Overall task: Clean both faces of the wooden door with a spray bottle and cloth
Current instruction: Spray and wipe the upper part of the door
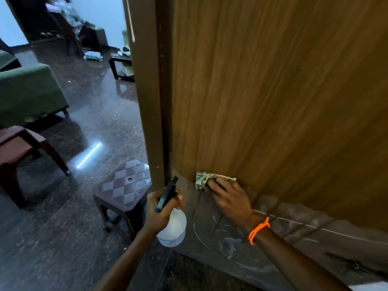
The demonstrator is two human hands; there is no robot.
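Observation:
The wooden door fills the right half of the view, its brown grained face turned toward me. At its bottom edge, near the hinge side, my right hand presses a light patterned cloth against the wood; an orange cord circles that wrist. My left hand grips the neck of a translucent white spray bottle with a black trigger head, held upright just left of the door, nozzle pointing up toward the door frame.
A small stool with a chequered top stands on the dark polished floor just left of the frame. A green sofa, a brown chair and a low table lie beyond. The threshold below the door is scuffed.

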